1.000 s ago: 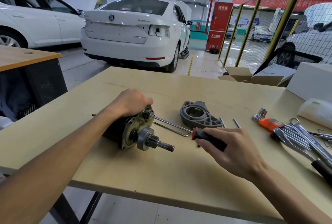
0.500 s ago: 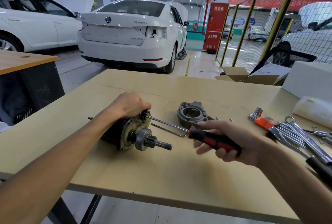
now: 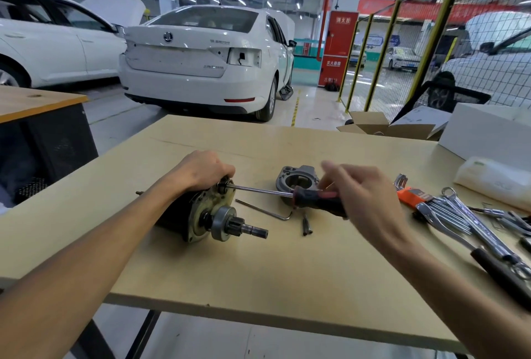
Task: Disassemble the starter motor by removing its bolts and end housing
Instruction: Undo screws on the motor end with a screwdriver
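Starter motor (image 3: 201, 215) lay on its side on table (image 3: 258, 272), left hand (image 3: 201, 170) gripping its top. Right hand (image 3: 365, 197) held screwdriver (image 3: 316, 200), fingers blurred, tip at motor's face. End housing (image 3: 290, 179) sat just behind; two bolts (image 3: 306, 225) lay nearby.
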`<state>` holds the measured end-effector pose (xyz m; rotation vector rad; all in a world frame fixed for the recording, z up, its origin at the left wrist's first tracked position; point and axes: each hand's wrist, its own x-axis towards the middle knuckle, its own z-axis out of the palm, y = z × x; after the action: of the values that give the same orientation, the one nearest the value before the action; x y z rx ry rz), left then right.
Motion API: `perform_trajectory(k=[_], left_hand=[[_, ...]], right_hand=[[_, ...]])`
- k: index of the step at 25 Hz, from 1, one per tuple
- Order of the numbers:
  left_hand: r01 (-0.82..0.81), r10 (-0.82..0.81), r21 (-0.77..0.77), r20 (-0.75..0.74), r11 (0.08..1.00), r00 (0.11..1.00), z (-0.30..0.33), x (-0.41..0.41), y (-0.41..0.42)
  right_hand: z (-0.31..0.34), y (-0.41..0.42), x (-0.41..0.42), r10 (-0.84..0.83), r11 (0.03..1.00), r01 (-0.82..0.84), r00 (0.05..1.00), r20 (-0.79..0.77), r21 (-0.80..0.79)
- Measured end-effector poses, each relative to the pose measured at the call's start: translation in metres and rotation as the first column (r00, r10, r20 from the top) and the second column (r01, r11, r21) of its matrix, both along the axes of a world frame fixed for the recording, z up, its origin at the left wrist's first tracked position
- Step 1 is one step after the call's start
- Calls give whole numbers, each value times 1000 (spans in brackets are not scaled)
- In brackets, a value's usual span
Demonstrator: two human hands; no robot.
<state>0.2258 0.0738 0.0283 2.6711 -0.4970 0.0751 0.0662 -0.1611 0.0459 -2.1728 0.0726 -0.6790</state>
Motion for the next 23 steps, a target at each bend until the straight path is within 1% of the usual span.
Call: perform_trajectory(k=[1,2,3,4,5,6,7,8,9,10,11,12,13,14,15,16,17,18,19,20,21,22,23], left_hand=[[-6,6,-10,3,1000,1000,1,-1,0],[-7,7,-14,7,1000,1000,1,-2,1],[-6,6,-13,12,1000,1000,2,-2,1],[-5,5,-16,19,1000,1000,1,-2,1],[-6,7,-17,31,1000,999,1,-2,1],[-8,9,-23,42,1000,999,0,-2,1],[-13,15,-33,49,999,999,0,-2,1],[-17,19,-40,47,999,999,-1,0,1],[-18,20,-44,39,999,999,-1,1,1],[-10,11,-34,30,999,999,-2,2,1],[1,-1,-5,29,1000,1000,-2,4,1],[20,-21,40,24,999,999,-2,5,1],[26,-29,79,28,997,999,-2,6,1],[31,-35,109,29,994,999,0,5,2],[40,-48,154,47,987,998,0,5,3],[66,-84,207,76,976,994,-1,6,4],[93,-122,260,98,961,988,-1,6,4],[114,-158,302,128,947,979,-2,7,4],[118,-173,327,143,938,975,-2,8,5],[122,-184,345,154,931,971,-3,9,5],[124,-196,368,166,922,966,-4,10,5],[124,-201,378,169,917,965,-4,11,6],[126,-204,389,167,913,965,-5,12,6]], right_hand=[[3,-1,3,43,932,-4,994,-99,362],[4,-2,4,123,794,38,967,-222,607],[4,-4,5,223,682,103,914,-339,724],[2,-8,5,328,657,131,838,-437,743],[0,-11,3,404,709,105,749,-525,697],[-1,-12,2,420,800,37,679,-602,599],[-2,-9,-1,357,895,-45,669,-652,444],[-3,-7,-4,253,962,-120,726,-640,245],[-5,-5,-6,141,986,-167,831,-539,1],[-7,-4,-7,71,952,-166,937,-341,-259],[-9,-5,-7,54,883,-105,991,-122,-458],[-12,-6,-7,65,836,-24,996,56,-548],[-15,-4,-8,79,852,15,984,157,-523],[-17,-4,-7,77,934,-4,979,191,-358],[-16,-3,-4,60,998,-53,984,169,-46],[-13,-1,-2,69,932,-110,989,130,346],[-9,1,-1,88,749,-105,994,60,655],[-5,1,1,132,575,-52,991,-30,817],[-2,-1,4,187,519,31,971,-148,854],[-1,-8,4,242,593,81,931,-273,801],[-1,-15,3,271,723,74,884,-381,687],[0,-20,1,280,827,12,857,-432,562],[0,-25,0,290,878,-70,865,-410,473]])
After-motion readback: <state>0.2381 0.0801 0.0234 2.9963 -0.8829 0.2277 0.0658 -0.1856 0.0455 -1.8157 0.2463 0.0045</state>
